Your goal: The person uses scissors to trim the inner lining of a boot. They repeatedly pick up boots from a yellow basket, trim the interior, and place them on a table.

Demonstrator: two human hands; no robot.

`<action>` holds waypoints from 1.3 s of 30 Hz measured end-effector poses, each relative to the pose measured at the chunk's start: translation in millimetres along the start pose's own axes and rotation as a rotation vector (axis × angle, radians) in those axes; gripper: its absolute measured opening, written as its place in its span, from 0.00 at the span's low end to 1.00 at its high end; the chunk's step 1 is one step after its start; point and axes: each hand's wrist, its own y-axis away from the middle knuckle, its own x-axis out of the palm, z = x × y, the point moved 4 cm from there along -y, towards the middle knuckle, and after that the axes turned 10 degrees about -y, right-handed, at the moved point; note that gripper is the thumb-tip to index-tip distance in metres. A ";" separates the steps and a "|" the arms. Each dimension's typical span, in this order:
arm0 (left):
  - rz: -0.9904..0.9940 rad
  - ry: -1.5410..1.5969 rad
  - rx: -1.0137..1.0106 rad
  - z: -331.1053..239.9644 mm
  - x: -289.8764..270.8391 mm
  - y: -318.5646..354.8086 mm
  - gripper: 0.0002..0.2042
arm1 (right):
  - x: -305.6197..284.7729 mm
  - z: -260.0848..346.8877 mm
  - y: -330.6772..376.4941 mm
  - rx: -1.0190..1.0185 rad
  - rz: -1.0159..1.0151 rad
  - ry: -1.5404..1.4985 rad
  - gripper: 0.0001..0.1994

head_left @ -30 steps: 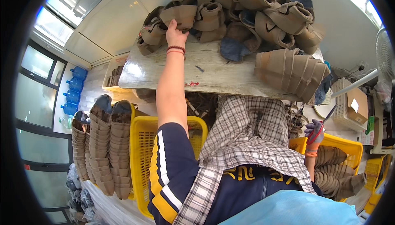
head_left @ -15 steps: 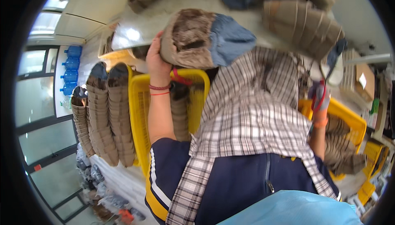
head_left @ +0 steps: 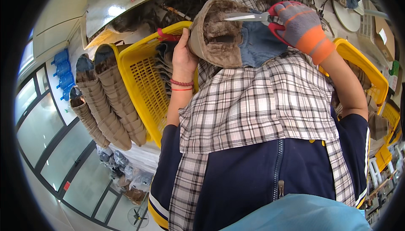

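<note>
My bare left hand (head_left: 184, 54) grips the left edge of a fur-lined brown and blue fabric piece (head_left: 262, 43), whose brown fur opening faces up. The blue part lies to the right, over my plaid apron (head_left: 253, 112). My right hand (head_left: 300, 26), in a grey and orange glove, is closed around the red handles of a pair of scissors (head_left: 248, 17). The blades point left across the fur near the top of the opening. They look nearly together; whether they touch the fur I cannot tell.
A yellow basket (head_left: 139, 79) holding grey-brown pieces stands at left, beside tall nested stacks of fur-lined brown pieces (head_left: 120, 100). Another yellow basket (head_left: 373, 72) stands at right. The worktable (head_left: 139, 1) edge runs across the top.
My right hand has come up from the lower right with the scissors, bringing them over the fur-lined piece. My left hand still holds that piece, now a little further right. The view has shifted.
</note>
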 end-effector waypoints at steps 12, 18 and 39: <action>0.133 0.041 -0.116 1.0 -23.0 14.0 0.21 | 43.6 34.9 -33.4 -0.008 0.550 -0.023 0.11; 0.105 0.060 -0.081 6.0 -25.1 14.6 0.21 | 44.0 43.9 -48.6 0.025 0.737 0.055 0.14; 0.146 0.022 -0.075 6.9 -26.5 13.8 0.19 | 33.0 53.2 -56.1 -0.034 0.809 0.114 0.15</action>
